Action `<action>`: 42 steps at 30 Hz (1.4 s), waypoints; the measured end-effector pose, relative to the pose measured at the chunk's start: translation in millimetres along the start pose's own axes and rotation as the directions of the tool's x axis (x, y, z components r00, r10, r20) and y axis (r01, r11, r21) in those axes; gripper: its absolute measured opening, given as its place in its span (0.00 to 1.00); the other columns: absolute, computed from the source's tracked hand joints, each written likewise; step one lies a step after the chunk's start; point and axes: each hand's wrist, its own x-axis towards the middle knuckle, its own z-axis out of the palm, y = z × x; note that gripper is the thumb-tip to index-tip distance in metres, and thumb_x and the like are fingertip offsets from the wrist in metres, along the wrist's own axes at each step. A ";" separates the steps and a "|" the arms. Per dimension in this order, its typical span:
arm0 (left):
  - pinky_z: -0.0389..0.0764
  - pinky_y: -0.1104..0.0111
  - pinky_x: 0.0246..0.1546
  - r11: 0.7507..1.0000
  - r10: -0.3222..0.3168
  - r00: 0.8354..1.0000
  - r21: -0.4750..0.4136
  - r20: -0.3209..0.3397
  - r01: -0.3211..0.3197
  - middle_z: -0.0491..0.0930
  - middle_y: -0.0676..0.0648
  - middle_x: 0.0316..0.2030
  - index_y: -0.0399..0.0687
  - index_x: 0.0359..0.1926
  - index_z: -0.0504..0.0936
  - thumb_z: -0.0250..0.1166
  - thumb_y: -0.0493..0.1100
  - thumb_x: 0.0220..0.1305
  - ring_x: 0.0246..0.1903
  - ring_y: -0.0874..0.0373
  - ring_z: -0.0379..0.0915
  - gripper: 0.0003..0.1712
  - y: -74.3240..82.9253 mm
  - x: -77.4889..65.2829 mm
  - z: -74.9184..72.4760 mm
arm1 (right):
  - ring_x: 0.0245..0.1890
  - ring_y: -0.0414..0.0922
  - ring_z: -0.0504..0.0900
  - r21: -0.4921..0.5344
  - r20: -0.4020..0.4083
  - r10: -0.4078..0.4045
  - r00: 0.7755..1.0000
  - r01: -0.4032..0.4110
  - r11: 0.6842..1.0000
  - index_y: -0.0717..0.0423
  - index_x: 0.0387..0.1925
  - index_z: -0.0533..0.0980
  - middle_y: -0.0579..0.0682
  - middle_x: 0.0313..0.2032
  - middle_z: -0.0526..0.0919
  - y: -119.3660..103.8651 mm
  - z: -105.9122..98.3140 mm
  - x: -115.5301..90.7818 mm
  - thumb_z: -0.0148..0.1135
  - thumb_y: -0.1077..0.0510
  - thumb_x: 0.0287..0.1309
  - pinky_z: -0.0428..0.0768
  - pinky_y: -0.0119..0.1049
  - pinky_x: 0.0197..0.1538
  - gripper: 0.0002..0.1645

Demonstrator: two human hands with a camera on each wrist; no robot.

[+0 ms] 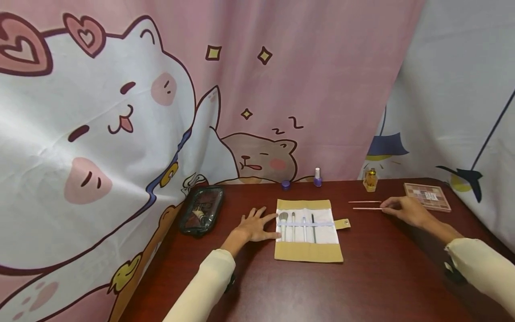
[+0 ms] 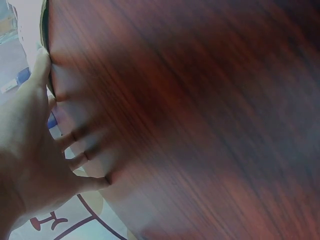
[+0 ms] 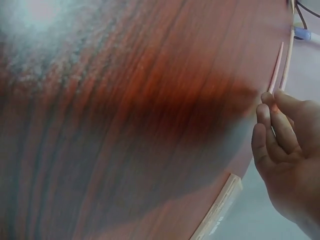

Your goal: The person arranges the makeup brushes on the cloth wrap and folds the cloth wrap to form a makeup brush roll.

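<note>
left hand (image 1: 254,227) spread wide, i touch the left edge of the tan brush roll (image 1: 307,252); it looks soft and floppy, best steadied by its border. to its right, my right hand (image 1: 405,211) pinches at least one of two slim pink sticks (image 1: 367,208), likely light, stiff and snappable, safest gripped near the end.

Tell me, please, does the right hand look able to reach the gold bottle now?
Probably yes: the gold bottle stands just beyond the right hand, and nothing seems to stand between them, though that hand holds at least one thin stick.
</note>
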 end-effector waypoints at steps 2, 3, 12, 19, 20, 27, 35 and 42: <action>0.55 0.34 0.71 1.000 -0.003 1.000 0.003 0.003 0.003 0.50 0.45 0.82 0.74 0.81 0.58 0.56 0.81 0.62 0.79 0.39 0.44 0.50 -0.2 -0.6 0.0 | 0.24 0.31 0.74 0.007 -0.016 -0.030 0.999 0.030 1.000 0.57 0.34 0.86 0.46 0.28 0.88 -1.9 -0.5 -0.9 0.75 0.65 0.58 0.71 0.31 0.26 0.03; 0.55 0.34 0.71 1.000 -0.004 1.000 0.003 0.003 0.004 0.50 0.45 0.82 0.74 0.81 0.58 0.56 0.82 0.62 0.79 0.39 0.44 0.50 -0.2 -0.6 0.1 | 0.24 0.31 0.75 0.007 -0.028 -0.047 0.999 0.047 0.999 0.56 0.34 0.86 0.46 0.28 0.88 -2.9 -0.8 -1.1 0.75 0.65 0.57 0.71 0.30 0.26 0.04; 0.55 0.34 0.72 1.000 -0.015 1.000 -0.006 0.006 0.015 0.49 0.44 0.82 0.74 0.81 0.58 0.56 0.81 0.63 0.80 0.38 0.43 0.50 0.8 -0.5 0.4 | 0.33 0.29 0.82 0.010 -0.079 -0.056 0.995 0.057 0.998 0.52 0.37 0.89 0.45 0.32 0.91 -16.2 -10.2 2.5 0.77 0.62 0.57 0.74 0.26 0.32 0.06; 0.55 0.34 0.71 1.000 -0.013 1.000 0.001 0.002 0.013 0.50 0.44 0.82 0.74 0.81 0.59 0.57 0.81 0.62 0.79 0.38 0.44 0.50 0.6 -0.1 -0.2 | 0.34 0.28 0.84 0.170 -0.109 -0.014 0.994 0.032 0.985 0.55 0.46 0.87 0.53 0.35 0.91 -35.8 -13.1 12.4 0.75 0.62 0.61 0.78 0.30 0.55 0.12; 0.56 0.34 0.71 1.000 -0.013 1.000 0.001 0.002 0.013 0.50 0.44 0.82 0.74 0.81 0.59 0.57 0.81 0.62 0.79 0.38 0.44 0.50 0.7 -0.1 -0.2 | 0.35 0.27 0.85 0.197 -0.112 -0.011 0.994 0.033 0.980 0.56 0.48 0.86 0.55 0.36 0.91 -38.6 -12.0 14.0 0.74 0.63 0.61 0.78 0.30 0.55 0.13; 0.55 0.34 0.71 1.000 -0.017 1.000 0.000 0.004 0.017 0.50 0.45 0.82 0.74 0.81 0.58 0.56 0.81 0.62 0.79 0.39 0.44 0.50 1.5 -0.1 0.4 | 0.42 0.31 0.87 0.436 -0.042 0.040 0.998 -0.018 0.900 0.68 0.60 0.77 0.69 0.47 0.87 -56.1 -2.8 26.4 0.66 0.66 0.69 0.85 0.29 0.38 0.20; 0.56 0.34 0.71 1.000 -0.011 1.000 0.002 -0.003 0.011 0.51 0.44 0.81 0.74 0.80 0.59 0.57 0.81 0.62 0.79 0.40 0.45 0.50 0.3 0.7 0.8 | 0.40 0.43 0.91 0.447 -0.018 0.061 0.998 -0.047 0.893 0.62 0.60 0.78 0.68 0.50 0.86 -83.4 7.7 44.4 0.65 0.61 0.71 0.88 0.40 0.38 0.19; 0.56 0.35 0.71 1.000 -0.007 1.000 0.003 -0.002 0.007 0.50 0.44 0.81 0.73 0.81 0.59 0.57 0.80 0.63 0.79 0.40 0.45 0.49 0.5 0.8 0.6 | 0.39 0.55 0.91 0.496 0.004 0.034 0.999 -0.031 0.868 0.64 0.58 0.80 0.68 0.50 0.86 -103.2 15.1 57.2 0.66 0.62 0.70 0.88 0.46 0.38 0.18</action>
